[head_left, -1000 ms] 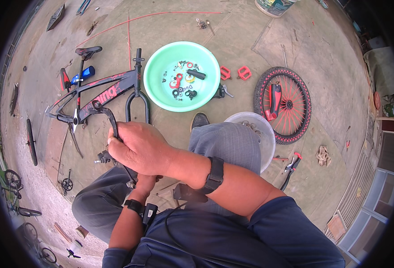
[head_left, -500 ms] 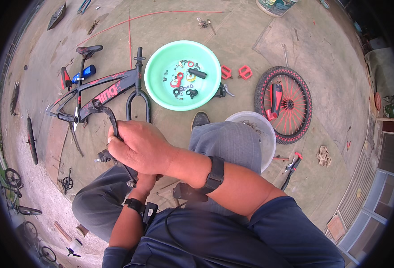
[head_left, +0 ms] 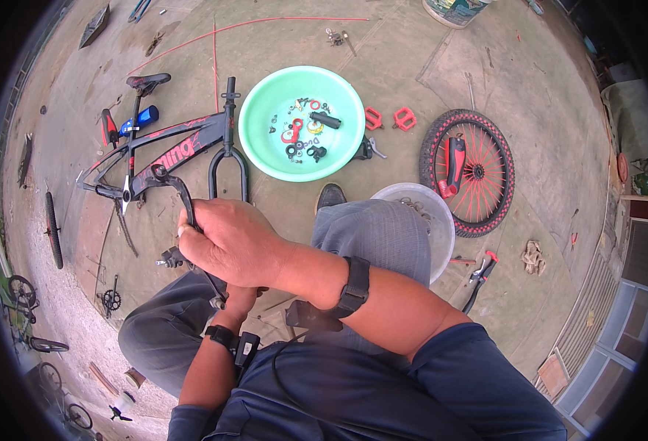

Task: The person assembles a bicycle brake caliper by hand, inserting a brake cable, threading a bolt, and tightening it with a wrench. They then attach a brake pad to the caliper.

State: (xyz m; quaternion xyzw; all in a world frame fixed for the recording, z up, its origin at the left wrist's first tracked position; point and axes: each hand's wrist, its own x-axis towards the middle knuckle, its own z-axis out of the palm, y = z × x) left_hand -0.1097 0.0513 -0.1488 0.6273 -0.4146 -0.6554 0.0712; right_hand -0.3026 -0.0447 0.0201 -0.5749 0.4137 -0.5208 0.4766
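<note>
Head view looks down on a person who sits over a concrete floor [head_left: 412, 59] with bicycle parts spread around. The right hand [head_left: 232, 242] is closed around a black curved part [head_left: 180, 192], probably a brake arm or lever with a thin stem, and it holds this part above the lap, just in front of the knees. The left hand [head_left: 241, 298] is under the right one and mostly hidden; it seems to touch the lower end of the same part, but I cannot tell if its fingers are closed.

As a judgement, the bicycle is far from complete. The black and red frame [head_left: 166, 154] lies on the floor near the left side, with its saddle and fork but no wheels and no handlebar. One wheel [head_left: 467, 173] with red spokes lies well apart at the right. The green basin [head_left: 258, 143] between them holds many small loose pieces, and two red pedals [head_left: 388, 117] lie just beside its right rim. A white bucket [head_left: 441, 220] stands near the right knee. So most parts are not on the frame, and the piece in the hands is also separate from it.
</note>
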